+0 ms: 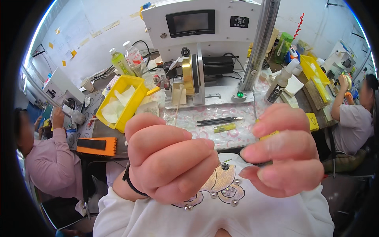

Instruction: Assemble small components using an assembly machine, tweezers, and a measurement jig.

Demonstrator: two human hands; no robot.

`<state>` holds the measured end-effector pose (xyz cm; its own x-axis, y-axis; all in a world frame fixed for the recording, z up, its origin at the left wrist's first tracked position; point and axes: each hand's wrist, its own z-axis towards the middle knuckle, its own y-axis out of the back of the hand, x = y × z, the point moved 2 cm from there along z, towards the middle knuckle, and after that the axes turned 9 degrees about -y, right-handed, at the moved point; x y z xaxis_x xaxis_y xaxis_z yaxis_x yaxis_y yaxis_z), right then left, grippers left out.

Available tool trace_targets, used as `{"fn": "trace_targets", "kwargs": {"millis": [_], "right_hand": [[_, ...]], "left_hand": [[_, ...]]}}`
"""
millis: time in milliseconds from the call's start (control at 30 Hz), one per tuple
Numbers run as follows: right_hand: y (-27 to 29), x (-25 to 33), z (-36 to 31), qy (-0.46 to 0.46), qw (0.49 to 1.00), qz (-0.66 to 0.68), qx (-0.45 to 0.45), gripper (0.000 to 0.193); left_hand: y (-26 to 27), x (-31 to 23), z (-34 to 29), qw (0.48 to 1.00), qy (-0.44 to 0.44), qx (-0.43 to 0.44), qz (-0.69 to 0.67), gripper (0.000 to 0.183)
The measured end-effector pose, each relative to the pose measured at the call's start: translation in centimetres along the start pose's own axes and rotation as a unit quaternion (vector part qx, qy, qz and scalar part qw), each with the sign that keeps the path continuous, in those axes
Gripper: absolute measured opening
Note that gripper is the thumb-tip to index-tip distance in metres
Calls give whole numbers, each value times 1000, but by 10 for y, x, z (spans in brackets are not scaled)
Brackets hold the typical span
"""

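A workshop is indicated by a white, box-shaped bench machine point(221, 41) fitted with a gold-coloured wheel point(188, 77), by slim black hand tools point(215, 121), and by neighbouring workplaces occupied by a pink-clad worker point(55, 168) and a white-shirted worker point(353, 128).

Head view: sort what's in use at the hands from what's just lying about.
Seemingly in use:
left hand, closed
thin greenish piece poking from it
right hand, curled; contents unclear

Seemingly lying about:
slim black tools
yellow bin
orange-and-black block
dark-labelled bottle
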<state>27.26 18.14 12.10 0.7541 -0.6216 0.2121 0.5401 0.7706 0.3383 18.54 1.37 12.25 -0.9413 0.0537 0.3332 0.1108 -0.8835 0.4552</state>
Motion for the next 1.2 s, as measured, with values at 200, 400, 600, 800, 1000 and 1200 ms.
{"fn": "trace_targets", "kwargs": {"millis": [200, 400, 600, 800, 1000, 1200], "right_hand": [[1, 14, -1, -42, 998, 18, 38, 60], [12, 10, 0, -99, 985, 61, 130, 61], [8, 4, -5, -351, 860, 348, 125, 63], [12, 1, -7, -439, 835, 312, 116, 62], [16, -11, -18, -306, 925, 212, 79, 63], [11, -8, -13, -127, 981, 123, 80, 57]], "left_hand": [[0, -9, 3, 1000, -18, -19, -7, 20], [-3, -12, 5, 999, -43, -23, -4, 20], [-8, -16, 7, 999, -32, -11, -4, 24], [-11, -14, 6, 1000, -22, -3, -17, 25], [-14, -12, 7, 1000, -14, 21, -17, 27], [-19, -10, 7, 999, -20, 17, -28, 27]]}}
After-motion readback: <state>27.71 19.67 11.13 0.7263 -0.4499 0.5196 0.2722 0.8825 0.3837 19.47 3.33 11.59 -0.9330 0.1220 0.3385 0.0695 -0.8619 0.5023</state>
